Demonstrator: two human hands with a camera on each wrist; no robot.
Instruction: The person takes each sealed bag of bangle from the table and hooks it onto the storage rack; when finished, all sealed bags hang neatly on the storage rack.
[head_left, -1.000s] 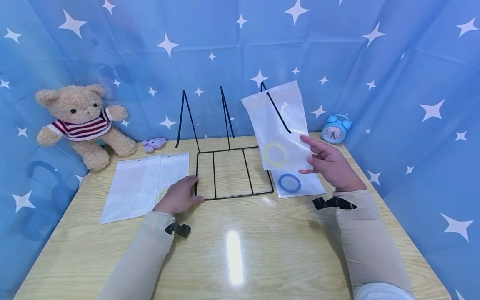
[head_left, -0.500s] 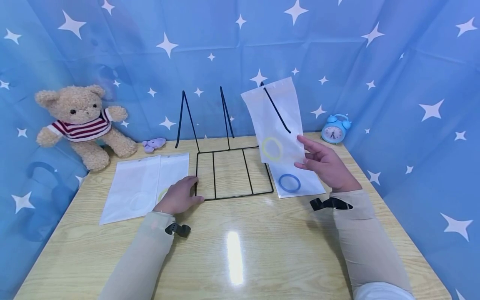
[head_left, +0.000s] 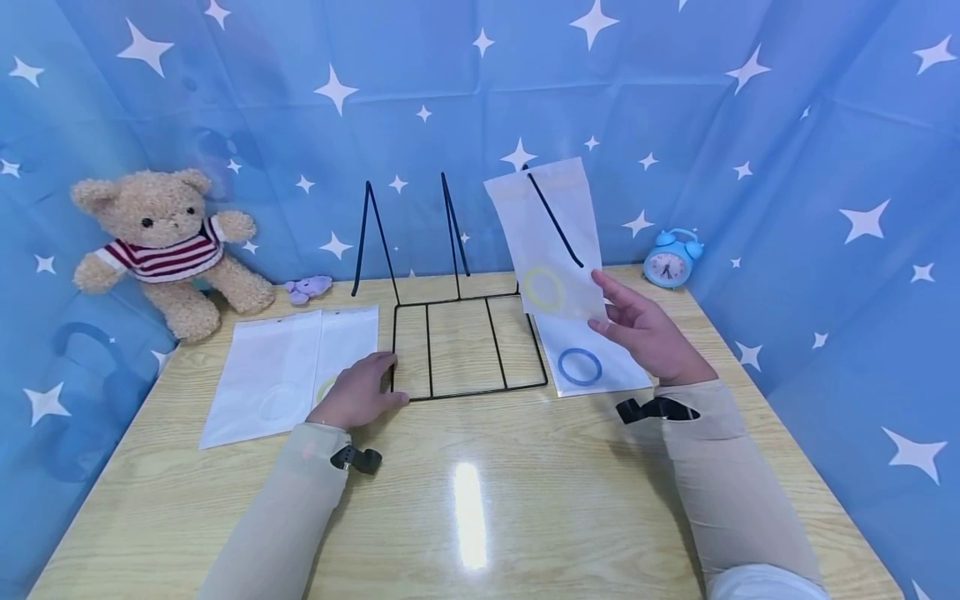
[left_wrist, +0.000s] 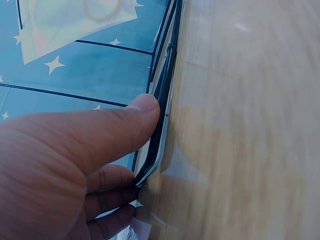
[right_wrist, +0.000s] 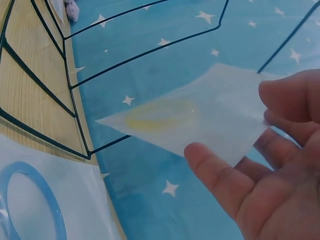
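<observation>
A black wire rack (head_left: 459, 393) with several upright arms stands on the table. At its front left corner my left hand (head_left: 360, 390) holds the frame between thumb and fingers; in the left wrist view the thumb of this hand (left_wrist: 75, 160) lies on the wire. A clear bag with a yellow ring (head_left: 558, 225) hangs on the rack's right arm, tilted. My right hand (head_left: 648, 333) is at its right edge, thumb and forefinger apart and touching it. In the right wrist view the bag (right_wrist: 220, 105) lies against the fingers of this hand (right_wrist: 280, 185).
On the table right of the rack lies a bag with a blue ring (head_left: 611, 379), partly behind the hanging one. Two flat bags (head_left: 262, 358) lie at the left. A teddy bear (head_left: 168, 237), a purple toy (head_left: 307, 288) and a blue alarm clock (head_left: 667, 267) stand along the back.
The hanging bag's lower end has swung up and slightly left, showing more of the bag beneath. My right hand has shifted slightly left. My left hand has stayed at the rack's corner.
</observation>
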